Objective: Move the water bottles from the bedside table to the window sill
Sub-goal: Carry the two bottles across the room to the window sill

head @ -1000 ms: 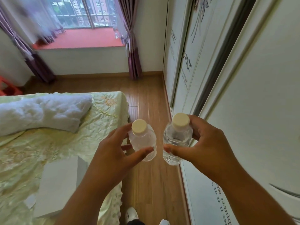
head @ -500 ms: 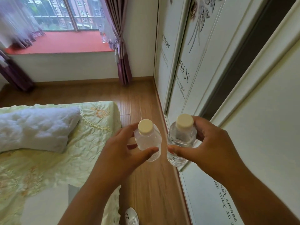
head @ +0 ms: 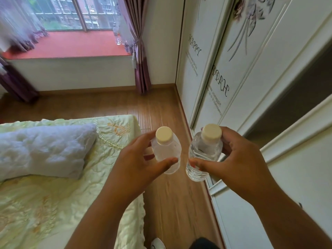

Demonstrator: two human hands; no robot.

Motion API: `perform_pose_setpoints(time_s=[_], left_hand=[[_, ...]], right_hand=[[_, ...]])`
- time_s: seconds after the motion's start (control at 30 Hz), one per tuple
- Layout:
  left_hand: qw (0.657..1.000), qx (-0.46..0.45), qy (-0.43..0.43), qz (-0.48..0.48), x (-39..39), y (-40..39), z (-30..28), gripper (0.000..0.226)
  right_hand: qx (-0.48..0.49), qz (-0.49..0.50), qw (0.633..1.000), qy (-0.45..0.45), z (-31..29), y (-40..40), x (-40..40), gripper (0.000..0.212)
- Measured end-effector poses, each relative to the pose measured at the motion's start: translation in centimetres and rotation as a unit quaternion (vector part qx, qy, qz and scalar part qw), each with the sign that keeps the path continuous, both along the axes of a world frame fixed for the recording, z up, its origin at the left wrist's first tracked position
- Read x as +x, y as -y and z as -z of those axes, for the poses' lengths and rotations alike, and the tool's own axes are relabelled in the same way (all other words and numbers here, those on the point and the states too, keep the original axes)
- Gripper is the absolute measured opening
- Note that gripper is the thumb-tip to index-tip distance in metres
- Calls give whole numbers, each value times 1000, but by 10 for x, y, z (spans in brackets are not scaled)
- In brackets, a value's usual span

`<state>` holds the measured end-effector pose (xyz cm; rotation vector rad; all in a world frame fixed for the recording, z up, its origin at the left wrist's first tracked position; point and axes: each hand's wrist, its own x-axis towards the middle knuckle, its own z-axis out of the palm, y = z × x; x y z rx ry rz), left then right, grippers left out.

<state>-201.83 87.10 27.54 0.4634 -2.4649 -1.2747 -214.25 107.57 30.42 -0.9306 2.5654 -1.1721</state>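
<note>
Head view: your left hand grips one water bottle and your right hand grips the other, both upright over the floor between bed and wardrobe. Pickup looks done. You are mid-carry; the red window sill lies well ahead, and setting both bottles down there remains.

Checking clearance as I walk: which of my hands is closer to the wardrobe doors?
Right. The right hand holds its bottle beside the wardrobe doors; the left hand is farther, by the bed.
</note>
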Motion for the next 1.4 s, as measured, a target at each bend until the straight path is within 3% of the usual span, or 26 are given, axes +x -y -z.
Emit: perform_pose_setpoints(time_s=[0.37,0.67,0.87,1.4], left_hand=[[998,3,16,-57,-29,45,5,86],[993,-43,13,-111,-102,62,-19,81],[989,-55,2,-134,-151,63,-27,77],[991,-51,13,-123,-228,88,-11,77]], right_hand=[[-31,-53,998,28,7,59,-55,73],[-71,-89,993,27,-9,93,-143,61],[-67,-113,991,12,-14,101,-201,75],[-38,-123,991,28,-1,129,-282,78]])
